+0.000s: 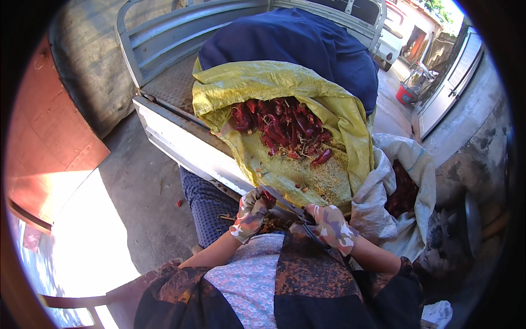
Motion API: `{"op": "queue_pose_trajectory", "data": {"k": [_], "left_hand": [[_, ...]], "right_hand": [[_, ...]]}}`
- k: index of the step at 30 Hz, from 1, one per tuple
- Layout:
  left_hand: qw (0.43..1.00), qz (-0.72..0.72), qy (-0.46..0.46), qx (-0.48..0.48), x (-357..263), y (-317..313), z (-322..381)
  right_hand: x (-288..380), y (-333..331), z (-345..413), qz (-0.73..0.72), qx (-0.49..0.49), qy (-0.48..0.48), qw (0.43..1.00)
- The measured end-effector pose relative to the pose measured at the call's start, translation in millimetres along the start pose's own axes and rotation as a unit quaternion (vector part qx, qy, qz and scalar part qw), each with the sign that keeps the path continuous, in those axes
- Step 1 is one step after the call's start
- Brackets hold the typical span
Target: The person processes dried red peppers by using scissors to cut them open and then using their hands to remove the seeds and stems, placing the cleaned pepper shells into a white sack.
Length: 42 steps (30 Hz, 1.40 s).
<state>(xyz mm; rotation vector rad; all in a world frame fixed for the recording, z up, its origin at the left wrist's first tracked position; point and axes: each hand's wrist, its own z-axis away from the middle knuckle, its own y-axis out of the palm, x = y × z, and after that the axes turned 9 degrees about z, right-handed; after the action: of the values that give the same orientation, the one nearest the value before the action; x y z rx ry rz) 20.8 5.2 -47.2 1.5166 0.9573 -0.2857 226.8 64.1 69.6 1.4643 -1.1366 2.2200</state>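
Note:
My left hand (251, 211), in a camouflage glove, grips a dried red chili pepper (268, 196) in front of my lap. My right hand (332, 224), gloved the same way, holds a pair of metal scissors (291, 207), whose blades point up and left to the pepper. Whether the blades touch it, I cannot tell. Just beyond my hands, a yellow woven sack (263, 82) lies with its mouth folded back. Inside it, dried red chili peppers (283, 123) form a heap, with pale seeds (328, 174) scattered on the near part of the sack.
The yellow sack rests on a metal cart bed (185, 135) with raised rails. Dark blue cloth (287, 41) covers the load behind. At the right stands a white woven sack (376, 197) with dark red peppers inside. A red bucket (404, 94) is near a white door (448, 88).

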Motion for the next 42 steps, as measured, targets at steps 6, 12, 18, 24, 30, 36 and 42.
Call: {"op": "queue_pose_trajectory", "data": {"k": [6,12,18,24,30,36,42], "left_hand": [[1.0,0.02,0.009,0.011,-16.1,10.5,-2.0],[1.0,0.02,0.001,0.007,-19.9,12.1,-6.8],[0.998,-0.018,-0.05,0.035,-28.2,6.3,-6.5],[0.996,0.047,-0.071,0.012,-18.4,7.3,-5.8],[0.989,0.062,-0.13,0.037,-32.4,19.0,-9.3],[0.989,0.0,-0.145,0.025,-28.4,17.5,-9.3],[0.973,0.163,-0.163,-0.016,-29.9,34.7,-8.6]], "right_hand": [[1.5,-37.3,-4.2,0.346,-0.102,-0.084,0.929],[-32.5,-87.2,-30.0,0.641,-0.146,-0.106,0.746],[-28.7,-109.1,-53.2,0.59,-0.059,-0.123,0.796],[-17.9,-117.0,-87.3,0.505,-0.148,-0.172,0.833],[-53.0,-103.9,-119.0,0.329,-0.148,-0.158,0.919],[-5.9,-94.4,-88.8,0.433,-0.162,-0.22,0.859],[28.2,-22.5,-52.9,0.312,-0.12,-0.271,0.903]]}}
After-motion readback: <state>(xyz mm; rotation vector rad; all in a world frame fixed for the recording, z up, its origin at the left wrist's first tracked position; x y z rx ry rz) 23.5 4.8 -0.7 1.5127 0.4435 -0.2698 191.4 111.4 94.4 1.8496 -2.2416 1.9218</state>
